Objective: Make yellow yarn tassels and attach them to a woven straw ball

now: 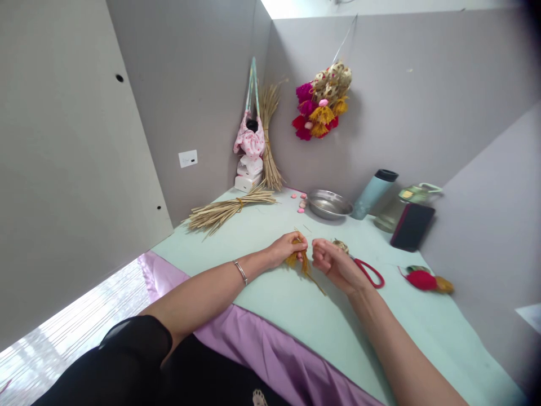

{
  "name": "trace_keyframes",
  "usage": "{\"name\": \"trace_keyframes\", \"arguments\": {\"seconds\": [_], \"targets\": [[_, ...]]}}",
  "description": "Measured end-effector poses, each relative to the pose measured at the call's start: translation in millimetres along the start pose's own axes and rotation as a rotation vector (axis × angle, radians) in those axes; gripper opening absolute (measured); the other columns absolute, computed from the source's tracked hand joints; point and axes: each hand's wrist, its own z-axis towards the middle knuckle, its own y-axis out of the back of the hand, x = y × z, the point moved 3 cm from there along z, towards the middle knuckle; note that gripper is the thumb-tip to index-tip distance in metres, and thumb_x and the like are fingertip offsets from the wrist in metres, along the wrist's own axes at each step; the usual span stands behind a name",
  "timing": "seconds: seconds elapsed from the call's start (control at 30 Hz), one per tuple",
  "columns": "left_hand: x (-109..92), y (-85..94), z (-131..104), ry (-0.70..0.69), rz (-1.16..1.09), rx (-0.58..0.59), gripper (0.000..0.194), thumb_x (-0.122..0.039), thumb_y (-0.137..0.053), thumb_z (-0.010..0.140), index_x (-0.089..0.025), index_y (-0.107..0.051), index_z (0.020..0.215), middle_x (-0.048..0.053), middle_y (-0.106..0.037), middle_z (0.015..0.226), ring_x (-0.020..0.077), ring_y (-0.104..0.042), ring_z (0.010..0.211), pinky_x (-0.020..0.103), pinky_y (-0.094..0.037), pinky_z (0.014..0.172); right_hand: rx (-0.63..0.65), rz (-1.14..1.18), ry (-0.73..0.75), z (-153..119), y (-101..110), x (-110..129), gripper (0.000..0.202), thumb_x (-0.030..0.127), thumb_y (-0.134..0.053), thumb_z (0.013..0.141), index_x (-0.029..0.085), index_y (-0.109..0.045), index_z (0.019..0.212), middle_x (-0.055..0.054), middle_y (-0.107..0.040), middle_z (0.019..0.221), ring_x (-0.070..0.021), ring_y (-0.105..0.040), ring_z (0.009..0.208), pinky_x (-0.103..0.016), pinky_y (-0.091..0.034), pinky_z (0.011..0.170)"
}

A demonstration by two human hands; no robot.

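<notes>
My left hand (287, 249) is closed on a mustard-yellow yarn tassel (305, 264), whose loose strands hang down over the table. Just to its right, my right hand (333, 264) is curled with thumb and fingers together. Whether a thin strand lies between those fingers is too small to tell. Behind the right hand sits a small woven straw ball (340, 246), partly hidden. Red-handled scissors (372, 274) lie beside the right wrist, their blades mostly covered by the hand.
Across the pale green table (270, 332) lie a straw bundle (228, 210), pink pieces (301, 210), a steel bowl (329, 205) and red and yellow yarn (426, 281). A blue tumbler (374, 194), a green-lidded bottle (389, 217) and a phone (413, 226) stand right. Tasselled ornaments (323, 104) hang behind.
</notes>
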Motion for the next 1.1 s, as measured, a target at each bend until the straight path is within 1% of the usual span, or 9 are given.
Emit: {"name": "trace_keyframes", "arguments": {"seconds": [0.13,0.27,0.4,0.53,0.6,0.67,0.83,0.97,1.1], "targets": [[1.3,2.5,1.7,0.01,-0.01,-0.028,0.022,-0.027,-0.067,0.079,-0.016,-0.049,0.083,-0.004,-0.053,0.064,0.0056,-0.051,0.051,0.021,-0.044,0.058,-0.178,0.026,0.127,5.1,16.7,8.6,0.031,0.049,-0.057,0.085,0.031,-0.061,0.111,0.007,-0.056,0.068,-0.0068,-0.028,0.04,-0.026,-0.036,0.048],[3.6,3.8,2.9,0.025,-0.011,-0.03,0.022,-0.027,-0.067,0.079,-0.015,-0.049,0.084,-0.004,-0.054,0.065,0.005,-0.05,0.05,0.02,-0.044,0.056,-0.256,-0.072,0.127,8.1,24.9,6.3,0.032,0.048,-0.059,0.085,0.023,-0.063,0.105,0.004,-0.058,0.071,-0.0068,-0.035,0.042,-0.026,-0.038,0.047],[2.7,0.4,1.0,0.032,-0.007,0.03,0.022,-0.027,-0.068,0.078,-0.015,-0.051,0.086,-0.003,-0.055,0.068,0.0052,-0.052,0.051,0.02,-0.044,0.056,-0.24,-0.274,0.085,7.0,16.8,-1.4,0.028,0.042,-0.056,0.092,0.015,-0.061,0.099,0.001,-0.061,0.078,-0.0081,-0.051,0.052,-0.023,-0.044,0.051],[0.7,-2.9,-2.1,0.033,0.009,0.08,0.022,-0.028,-0.068,0.079,-0.015,-0.052,0.087,-0.003,-0.054,0.065,0.0063,-0.053,0.051,0.02,-0.043,0.055,-0.13,-0.514,0.064,4.7,5.7,-2.4,0.027,0.039,-0.056,0.093,0.014,-0.062,0.084,0.005,-0.057,0.066,-0.0085,-0.053,0.052,-0.024,-0.046,0.052],[1.0,-3.3,-2.6,0.035,0.02,0.081,0.021,-0.028,-0.067,0.079,-0.016,-0.052,0.087,-0.004,-0.053,0.062,0.0068,-0.052,0.05,0.02,-0.042,0.055,-0.129,-0.634,0.082,4.0,3.3,0.2,0.027,0.038,-0.055,0.094,0.014,-0.061,0.082,0.005,-0.057,0.066,-0.0092,-0.054,0.054,-0.025,-0.047,0.054],[1.8,-3.5,-2.6,0.036,0.032,0.075,0.02,-0.028,-0.066,0.08,-0.016,-0.052,0.086,-0.005,-0.051,0.059,0.0069,-0.052,0.049,0.02,-0.042,0.055,-0.18,-0.765,0.107,3.7,1.6,2.3,0.026,0.037,-0.057,0.093,0.015,-0.061,0.08,0.004,-0.058,0.068,-0.0105,-0.056,0.058,-0.026,-0.048,0.058],[0.8,-6.5,-3.4,0.03,0.05,0.078,0.018,-0.025,-0.066,0.08,-0.015,-0.051,0.082,-0.005,-0.05,0.059,0.0063,-0.05,0.049,0.02,-0.043,0.055,-0.406,-1.078,0.144,1.4,-1.0,0.4,0.017,0.032,-0.062,0.088,0.017,-0.06,0.081,0.001,-0.059,0.08,-0.0142,-0.055,0.07,-0.032,-0.046,0.069],[-2.7,-9.0,-5.2,0.029,0.042,0.093,0.017,-0.022,-0.066,0.079,-0.015,-0.05,0.08,-0.004,-0.051,0.062,0.0059,-0.049,0.049,0.021,-0.044,0.054,-0.526,-1.18,0.114,-1.5,16.3,1.9,0.013,0.028,-0.062,0.088,0.016,-0.061,0.092,-0.002,-0.061,0.094,-0.0176,-0.058,0.082,-0.037,-0.047,0.077],[-4.3,-8.8,-5.5,0.032,0.028,0.095,0.016,-0.021,-0.065,0.079,-0.015,-0.05,0.08,-0.004,-0.05,0.062,0.0057,-0.049,0.05,0.02,-0.044,0.053,-0.558,-1.135,0.038,1.2,43.2,6.2,0.018,0.031,-0.059,0.091,0.016,-0.063,0.101,-0.005,-0.064,0.103,-0.0182,-0.062,0.088,-0.038,-0.052,0.078]]}}
